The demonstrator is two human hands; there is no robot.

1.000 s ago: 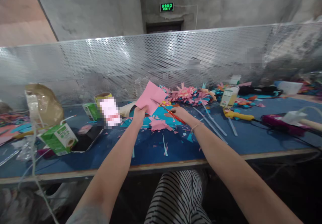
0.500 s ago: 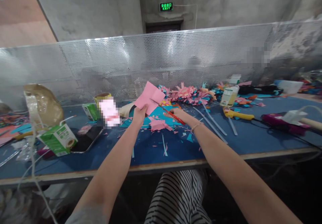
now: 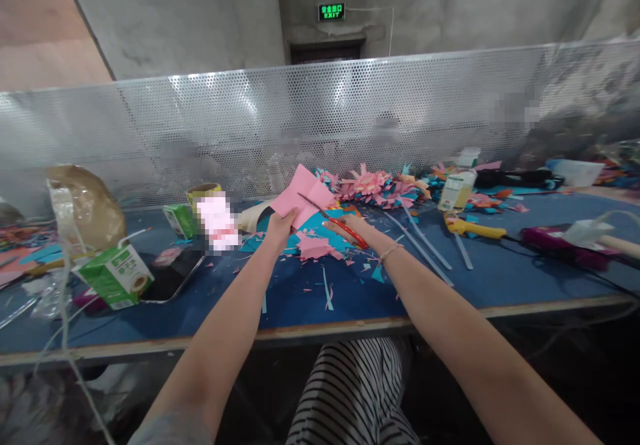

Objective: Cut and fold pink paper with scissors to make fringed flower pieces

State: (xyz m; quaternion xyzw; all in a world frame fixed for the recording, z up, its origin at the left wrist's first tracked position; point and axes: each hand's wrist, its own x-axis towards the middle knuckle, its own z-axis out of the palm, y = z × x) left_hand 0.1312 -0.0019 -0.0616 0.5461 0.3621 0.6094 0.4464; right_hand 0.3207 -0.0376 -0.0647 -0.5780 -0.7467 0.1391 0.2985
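Observation:
My left hand pinches the lower edge of a sheet of pink paper, holding it tilted above the table. In my right hand is a pair of red-handled scissors, whose blades point left and lie across the pink paper. Whether the blades are cutting into the sheet I cannot tell. Below both hands are blue paper and a heap of pink paper cuttings. Thin paper strips and small scraps lie scattered nearer the front edge.
Pink and blue fringed paper pieces are piled behind. To the right are clear glue sticks, a bottle and a yellow glue gun. A green-and-white carton and a lit phone stand left. Perforated metal borders the back.
The pink paper has shifted slightly to the right and turned a little in my left hand. My scissor handles look a little wider apart than before.

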